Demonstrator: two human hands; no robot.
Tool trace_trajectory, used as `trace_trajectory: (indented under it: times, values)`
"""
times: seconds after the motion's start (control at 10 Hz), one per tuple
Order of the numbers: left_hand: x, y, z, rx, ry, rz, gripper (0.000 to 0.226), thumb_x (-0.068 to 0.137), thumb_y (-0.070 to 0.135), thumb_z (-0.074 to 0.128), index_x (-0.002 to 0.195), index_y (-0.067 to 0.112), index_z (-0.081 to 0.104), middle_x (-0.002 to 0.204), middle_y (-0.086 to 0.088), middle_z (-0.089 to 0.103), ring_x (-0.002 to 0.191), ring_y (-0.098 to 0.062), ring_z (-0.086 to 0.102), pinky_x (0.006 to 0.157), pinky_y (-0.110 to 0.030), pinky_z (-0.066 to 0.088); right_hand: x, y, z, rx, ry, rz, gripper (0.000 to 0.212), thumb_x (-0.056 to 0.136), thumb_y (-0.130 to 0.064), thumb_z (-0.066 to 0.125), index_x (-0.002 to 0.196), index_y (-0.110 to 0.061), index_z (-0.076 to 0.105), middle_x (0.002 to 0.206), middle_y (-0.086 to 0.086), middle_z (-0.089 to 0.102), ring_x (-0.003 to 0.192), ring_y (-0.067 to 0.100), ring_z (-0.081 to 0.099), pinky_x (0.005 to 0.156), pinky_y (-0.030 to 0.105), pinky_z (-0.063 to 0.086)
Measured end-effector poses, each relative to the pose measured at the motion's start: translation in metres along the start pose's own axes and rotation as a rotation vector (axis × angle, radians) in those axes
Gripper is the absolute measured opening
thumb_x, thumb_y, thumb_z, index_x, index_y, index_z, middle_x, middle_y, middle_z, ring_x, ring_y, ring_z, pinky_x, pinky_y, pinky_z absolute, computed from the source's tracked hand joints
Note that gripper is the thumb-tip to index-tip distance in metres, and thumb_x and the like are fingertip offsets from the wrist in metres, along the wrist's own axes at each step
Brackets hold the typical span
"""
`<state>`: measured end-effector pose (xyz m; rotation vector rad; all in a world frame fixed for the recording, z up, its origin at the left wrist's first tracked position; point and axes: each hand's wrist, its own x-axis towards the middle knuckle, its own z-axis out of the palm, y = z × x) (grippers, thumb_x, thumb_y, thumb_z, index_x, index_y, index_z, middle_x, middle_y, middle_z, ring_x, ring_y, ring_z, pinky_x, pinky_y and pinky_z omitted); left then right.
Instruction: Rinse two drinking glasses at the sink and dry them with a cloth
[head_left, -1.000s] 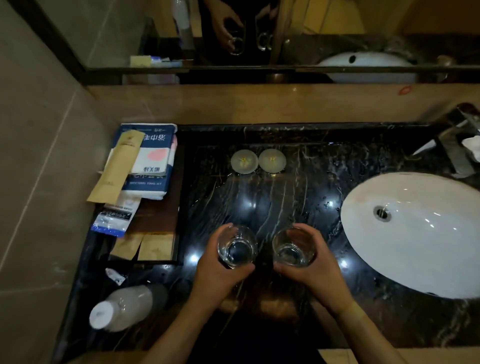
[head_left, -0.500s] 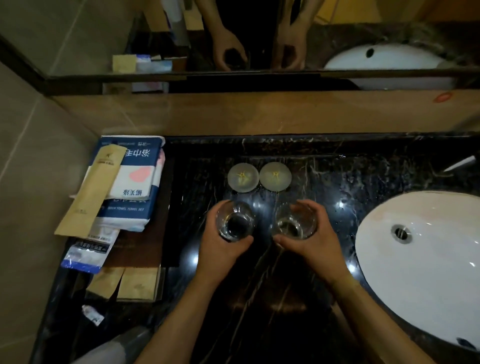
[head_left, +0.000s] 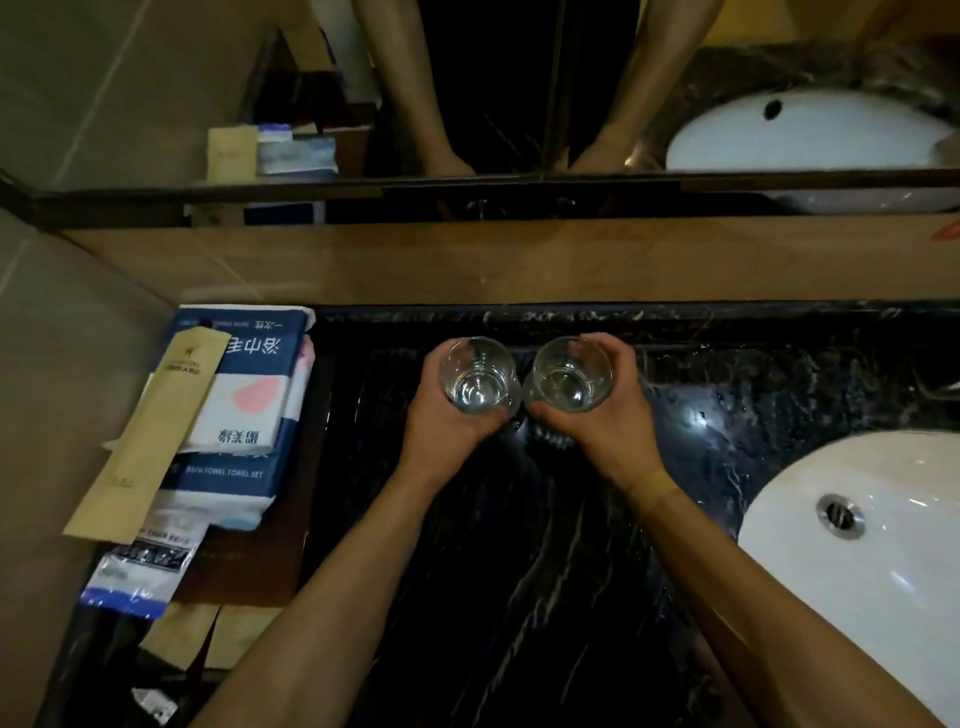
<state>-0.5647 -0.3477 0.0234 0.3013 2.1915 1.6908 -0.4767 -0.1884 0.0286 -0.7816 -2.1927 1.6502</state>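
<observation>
1. Nearest to me, my two forearms run up over the dark marble counter (head_left: 519, 545), and the white sink basin (head_left: 883, 571) lies off to my right, its drain (head_left: 839, 515) in view.

2. My left hand (head_left: 447, 431) is wrapped round the left glass (head_left: 478, 376), thumb on the near side and fingers curled round its far wall.

3. My right hand (head_left: 608, 415) grips the right glass (head_left: 570, 375) the same way. The two glasses stand upright, mouths up, side by side and just about touching.

4. Both glasses are at the back of the counter, close to the wall ledge. I cannot tell whether their bases rest on the counter or hang just above it.

5. What matters for the rinse: the basin is to the right and nearer me than the glasses, so my right hand is the closer one. I judge neither glass rinsed yet; no tap shows.

6. To the left lies a stack of towel packets (head_left: 234, 415), well apart from the glasses; the drying cloth may be there.

7. Farthest, the mirror (head_left: 156, 78) shows my arms.
</observation>
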Motion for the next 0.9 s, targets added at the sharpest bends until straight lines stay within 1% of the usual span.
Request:
trace_trajectory:
  times: [0.1, 0.2, 0.3, 0.4, 0.5, 0.6, 0.7, 0.8, 0.9]
  values:
    - [0.010, -0.003, 0.005, -0.008, -0.020, -0.014, 0.081, 0.064, -0.005, 0.087, 0.129, 0.025, 0.051, 0.115, 0.021, 0.064, 0.108, 0.004, 0.062, 0.088, -0.012, 0.047, 0.008, 0.004, 0.002, -0.001, -0.025, 0.028, 0.080, 0.056, -0.028, 0.094, 0.113, -0.051, 0.044, 0.116, -0.016, 0.062, 0.104, -0.003, 0.060, 0.081, 0.007, 0.045]
    - [0.014, -0.010, 0.008, -0.007, -0.022, -0.036, 0.081, 0.063, -0.002, 0.089, 0.127, 0.030, 0.050, 0.115, 0.021, 0.065, 0.109, 0.003, 0.062, 0.089, -0.013, 0.048, 0.010, 0.009, 0.004, -0.008, -0.032, 0.060, 0.080, 0.049, -0.047, 0.089, 0.112, -0.058, 0.042, 0.119, -0.011, 0.063, 0.109, 0.007, 0.061, 0.087, 0.020, 0.048]
    - [0.014, -0.015, 0.009, -0.014, -0.015, -0.045, 0.080, 0.064, -0.003, 0.089, 0.126, 0.029, 0.050, 0.114, 0.021, 0.065, 0.107, 0.006, 0.062, 0.088, -0.011, 0.046, 0.012, 0.014, 0.005, -0.010, -0.031, 0.079, 0.080, 0.047, -0.052, 0.087, 0.112, -0.061, 0.041, 0.119, -0.011, 0.063, 0.111, 0.011, 0.061, 0.092, 0.028, 0.051]
    - [0.014, -0.018, 0.009, -0.021, -0.015, -0.035, 0.079, 0.065, -0.003, 0.089, 0.126, 0.027, 0.050, 0.115, 0.019, 0.065, 0.106, 0.007, 0.062, 0.087, -0.010, 0.046, 0.014, 0.018, 0.006, -0.032, -0.029, 0.100, 0.083, 0.046, -0.055, 0.087, 0.113, -0.063, 0.039, 0.123, -0.006, 0.061, 0.113, 0.014, 0.059, 0.097, 0.036, 0.051]
    - [0.015, -0.022, 0.010, -0.002, -0.025, -0.017, 0.079, 0.066, 0.001, 0.090, 0.124, 0.035, 0.048, 0.116, 0.020, 0.064, 0.107, 0.007, 0.061, 0.088, -0.009, 0.046, 0.014, 0.019, 0.006, -0.041, -0.041, 0.098, 0.083, 0.047, -0.055, 0.087, 0.114, -0.064, 0.038, 0.123, -0.007, 0.062, 0.115, 0.016, 0.058, 0.098, 0.040, 0.051]
    - [0.017, -0.026, 0.010, 0.016, -0.026, -0.027, 0.081, 0.065, 0.004, 0.091, 0.120, 0.044, 0.047, 0.115, 0.026, 0.063, 0.108, 0.008, 0.060, 0.090, -0.010, 0.046, 0.015, 0.019, 0.004, -0.055, -0.067, 0.108, 0.086, 0.051, -0.049, 0.089, 0.121, -0.056, 0.039, 0.122, -0.009, 0.062, 0.115, 0.015, 0.059, 0.099, 0.038, 0.051]
    - [0.018, -0.031, 0.009, 0.013, -0.036, -0.039, 0.085, 0.063, 0.004, 0.091, 0.123, 0.045, 0.047, 0.115, 0.030, 0.064, 0.111, 0.005, 0.060, 0.097, -0.021, 0.048, 0.015, 0.015, 0.002, -0.039, -0.087, 0.115, 0.090, 0.057, -0.031, 0.095, 0.129, -0.041, 0.041, 0.116, -0.016, 0.063, 0.109, 0.003, 0.060, 0.093, 0.024, 0.049]
    - [0.014, -0.026, 0.006, 0.023, -0.054, -0.078, 0.097, 0.063, 0.012, 0.093, 0.140, 0.036, 0.039, 0.123, 0.025, 0.059, 0.117, 0.003, 0.057, 0.100, -0.022, 0.047, 0.012, 0.011, -0.002, -0.033, -0.088, 0.119, 0.099, 0.057, -0.023, 0.096, 0.137, -0.038, 0.039, 0.121, -0.016, 0.060, 0.109, -0.003, 0.057, 0.094, 0.021, 0.047]
    - [-0.003, -0.017, 0.001, -0.005, 0.035, -0.083, 0.109, 0.062, 0.017, 0.094, 0.148, 0.031, 0.028, 0.137, 0.012, 0.050, 0.127, -0.003, 0.049, 0.096, -0.009, 0.037, 0.003, 0.011, -0.011, -0.095, -0.037, 0.123, 0.116, 0.055, -0.037, 0.095, 0.150, -0.038, 0.028, 0.146, -0.002, 0.048, 0.130, 0.013, 0.049, 0.108, 0.032, 0.043]
